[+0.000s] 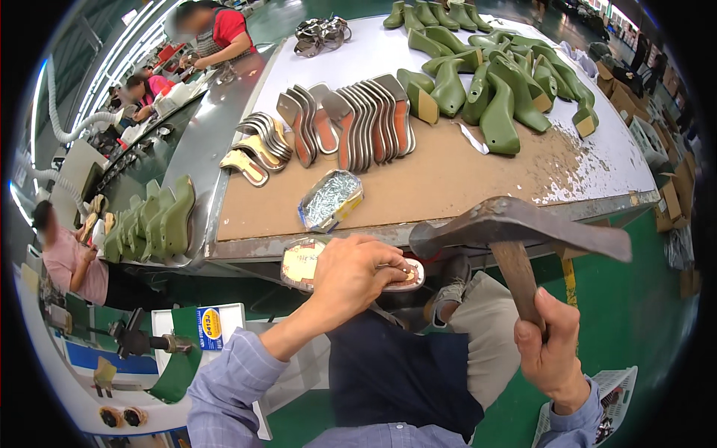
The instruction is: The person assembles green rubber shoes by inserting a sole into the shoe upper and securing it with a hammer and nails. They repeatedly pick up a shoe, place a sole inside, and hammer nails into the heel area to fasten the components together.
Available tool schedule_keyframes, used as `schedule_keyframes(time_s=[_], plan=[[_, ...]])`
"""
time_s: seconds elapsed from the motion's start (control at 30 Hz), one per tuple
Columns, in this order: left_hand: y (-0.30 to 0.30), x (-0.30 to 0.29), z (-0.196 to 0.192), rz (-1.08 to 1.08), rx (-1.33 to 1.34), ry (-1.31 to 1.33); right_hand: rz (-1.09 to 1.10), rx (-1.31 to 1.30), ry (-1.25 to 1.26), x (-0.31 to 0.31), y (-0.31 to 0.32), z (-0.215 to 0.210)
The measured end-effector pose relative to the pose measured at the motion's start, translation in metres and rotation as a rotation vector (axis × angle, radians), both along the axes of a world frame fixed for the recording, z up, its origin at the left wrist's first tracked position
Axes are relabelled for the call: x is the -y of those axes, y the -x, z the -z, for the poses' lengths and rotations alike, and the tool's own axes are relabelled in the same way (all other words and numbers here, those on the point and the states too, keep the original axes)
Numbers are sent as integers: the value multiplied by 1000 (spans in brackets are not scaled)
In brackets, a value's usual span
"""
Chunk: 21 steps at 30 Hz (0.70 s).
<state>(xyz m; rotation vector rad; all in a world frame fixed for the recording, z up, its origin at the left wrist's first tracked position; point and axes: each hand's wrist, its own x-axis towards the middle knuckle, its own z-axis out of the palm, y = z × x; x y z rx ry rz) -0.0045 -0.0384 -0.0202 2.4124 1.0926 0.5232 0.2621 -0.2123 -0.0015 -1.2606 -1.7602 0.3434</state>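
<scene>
My right hand (549, 343) grips the wooden handle of a hammer (515, 224), its dark metal head raised to the right of my left hand. My left hand (355, 276) is closed in a pinch over a shoe insole (299, 265) just below the table's front edge. What the fingertips hold, if anything, is too small to make out. The insole has a pale end with handwriting and a brown end near my fingertips; my hand hides its middle. An open box of small metal nails (331, 200) lies on the table just beyond.
On the table (448, 201) stand rows of insoles (366, 123) and many green shoe lasts (497, 112). More lasts (157, 220) stand at the left. A machine (142, 340) is at lower left, a white basket (616, 396) at lower right. Co-workers (224, 37) sit at the far left.
</scene>
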Motion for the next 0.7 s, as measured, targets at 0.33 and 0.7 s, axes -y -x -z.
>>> schedule_keyframes(time_s=[0.33,0.7], plan=[[8,-1,-11,60,-128,11,25,34,197,-7,17,-11],[23,-5,-8,232,-275,-216,162,-216,158,5,-1,13]])
